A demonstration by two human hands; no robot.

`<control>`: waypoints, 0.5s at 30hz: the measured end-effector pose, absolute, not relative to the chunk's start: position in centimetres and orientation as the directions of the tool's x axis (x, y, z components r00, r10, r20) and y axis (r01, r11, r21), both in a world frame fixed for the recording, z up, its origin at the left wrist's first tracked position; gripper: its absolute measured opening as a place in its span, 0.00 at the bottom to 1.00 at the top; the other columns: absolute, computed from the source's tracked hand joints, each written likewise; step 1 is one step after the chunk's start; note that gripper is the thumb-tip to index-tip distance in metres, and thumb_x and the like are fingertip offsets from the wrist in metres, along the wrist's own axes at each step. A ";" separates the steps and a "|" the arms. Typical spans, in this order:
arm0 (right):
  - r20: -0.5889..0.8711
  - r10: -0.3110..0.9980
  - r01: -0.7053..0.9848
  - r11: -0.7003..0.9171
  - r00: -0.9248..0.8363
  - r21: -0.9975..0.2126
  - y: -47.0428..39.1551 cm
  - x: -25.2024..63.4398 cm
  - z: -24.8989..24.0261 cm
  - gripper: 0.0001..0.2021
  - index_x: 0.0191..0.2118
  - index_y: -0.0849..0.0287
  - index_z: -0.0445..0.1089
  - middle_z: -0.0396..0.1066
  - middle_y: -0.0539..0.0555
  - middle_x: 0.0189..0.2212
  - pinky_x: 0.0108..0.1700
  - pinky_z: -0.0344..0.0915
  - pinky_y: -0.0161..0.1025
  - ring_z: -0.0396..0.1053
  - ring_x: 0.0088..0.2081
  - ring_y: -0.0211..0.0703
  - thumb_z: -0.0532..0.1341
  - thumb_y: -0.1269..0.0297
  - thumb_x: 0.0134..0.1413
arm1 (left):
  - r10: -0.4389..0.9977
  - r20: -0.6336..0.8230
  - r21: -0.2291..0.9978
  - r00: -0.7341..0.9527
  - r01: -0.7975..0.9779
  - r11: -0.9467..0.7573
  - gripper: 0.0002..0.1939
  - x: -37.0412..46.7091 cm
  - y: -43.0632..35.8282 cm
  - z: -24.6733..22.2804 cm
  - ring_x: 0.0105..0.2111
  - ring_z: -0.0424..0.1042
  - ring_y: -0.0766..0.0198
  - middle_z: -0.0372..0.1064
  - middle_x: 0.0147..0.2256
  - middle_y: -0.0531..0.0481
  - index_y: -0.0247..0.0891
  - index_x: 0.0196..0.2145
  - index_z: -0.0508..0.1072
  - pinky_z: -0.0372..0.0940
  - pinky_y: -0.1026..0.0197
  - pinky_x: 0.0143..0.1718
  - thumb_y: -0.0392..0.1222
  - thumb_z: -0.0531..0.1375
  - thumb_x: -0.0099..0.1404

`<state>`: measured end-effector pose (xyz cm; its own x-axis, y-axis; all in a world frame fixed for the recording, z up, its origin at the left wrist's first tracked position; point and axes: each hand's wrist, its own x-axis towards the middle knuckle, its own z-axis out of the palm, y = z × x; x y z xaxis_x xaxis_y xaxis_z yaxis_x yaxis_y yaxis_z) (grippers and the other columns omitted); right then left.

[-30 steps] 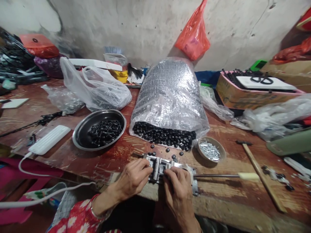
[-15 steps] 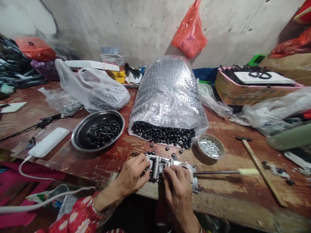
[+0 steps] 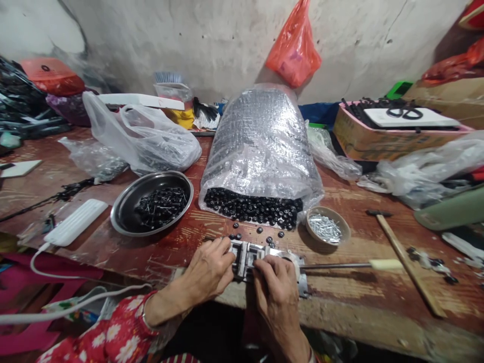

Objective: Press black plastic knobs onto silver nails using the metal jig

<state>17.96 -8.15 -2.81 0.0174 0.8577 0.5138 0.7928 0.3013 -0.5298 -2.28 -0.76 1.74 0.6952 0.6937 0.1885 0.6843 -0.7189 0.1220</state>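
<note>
A small metal fixture point(image 3: 244, 259) lies at the table's front edge, between my hands. My left hand point(image 3: 212, 267) is at its left end, fingers bent together; whatever they may hold is hidden. My right hand point(image 3: 278, 287) rests on the fixture's right part with curled fingers, their tips partly hidden. A rod with a pale handle point(image 3: 385, 264) extends right from the fixture. Just behind lie a few loose black round parts point(image 3: 259, 230), in front of a silvery bag point(image 3: 260, 146) whose open mouth shows many more.
A metal bowl point(image 3: 118, 214) of black-headed pins stands left, a small bowl point(image 3: 347, 233) of silver pins right. Further right lie a hammer point(image 3: 408, 267) and a green bottle point(image 3: 449, 209). A white power strip point(image 3: 75, 222) and plastic bag point(image 3: 159, 136) are left.
My left hand has shifted slightly and its fingers sit closer together at the fixture's left end. One loose black part now shows beside another behind the fixture. My right hand has hardly moved.
</note>
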 end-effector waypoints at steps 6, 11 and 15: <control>0.511 0.859 0.839 0.260 0.025 -0.478 -8.0 17.3 -2.5 0.07 0.43 0.56 0.68 0.69 0.57 0.43 0.47 0.62 0.52 0.61 0.45 0.52 0.59 0.75 0.64 | 0.718 0.252 0.282 0.649 0.660 -0.696 0.06 -2.8 -0.7 0.7 0.38 0.67 0.59 0.64 0.40 0.47 0.40 0.38 0.75 0.62 0.58 0.38 0.35 0.58 0.67; 0.482 0.875 0.874 0.191 0.055 -0.446 -7.8 16.8 -2.4 0.05 0.39 0.56 0.68 0.68 0.57 0.42 0.46 0.61 0.53 0.60 0.45 0.54 0.60 0.73 0.61 | 0.774 0.278 0.455 0.568 0.632 -0.627 0.12 -3.1 -1.3 -0.3 0.35 0.69 0.65 0.62 0.43 0.47 0.42 0.43 0.78 0.65 0.63 0.37 0.33 0.57 0.67; 0.489 0.867 0.869 0.166 0.096 -0.466 -7.7 16.6 -2.6 0.07 0.43 0.55 0.69 0.68 0.56 0.41 0.47 0.61 0.52 0.60 0.45 0.54 0.59 0.73 0.62 | 0.792 0.281 0.489 0.543 0.629 -0.605 0.12 -3.2 -1.4 -0.4 0.34 0.70 0.66 0.63 0.43 0.48 0.43 0.44 0.78 0.66 0.64 0.37 0.34 0.57 0.68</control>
